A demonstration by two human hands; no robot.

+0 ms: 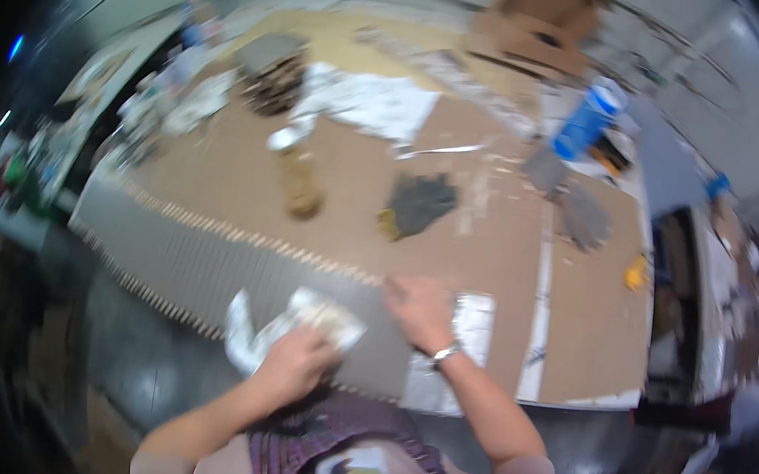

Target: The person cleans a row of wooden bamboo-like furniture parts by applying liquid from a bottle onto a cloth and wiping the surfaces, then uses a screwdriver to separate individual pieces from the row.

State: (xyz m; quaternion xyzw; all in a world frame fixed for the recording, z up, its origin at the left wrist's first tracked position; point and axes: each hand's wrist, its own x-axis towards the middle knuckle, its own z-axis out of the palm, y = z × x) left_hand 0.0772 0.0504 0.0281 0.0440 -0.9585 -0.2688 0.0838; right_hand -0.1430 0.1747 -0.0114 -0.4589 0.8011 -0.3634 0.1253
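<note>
Grey ribbed panel, long and edged with a row of pale wooden slat ends, lies slantwise on the near-left part of the brown cardboard-covered worktable. On the panel's near end the left hand presses a crumpled white cloth, fingers curled into it and grasping it. Just right of the panel's near end, the right hand, a watch at its wrist, rests palm down at the panel's edge, fingers spread and released, beside a shiny silver sheet. Beyond the panel, further from the person, lie a dark grey work glove, a small brownish lump, blurred, and crumpled white paper. Far beyond, to the right, stands a blue cylindrical bottle.
</note>
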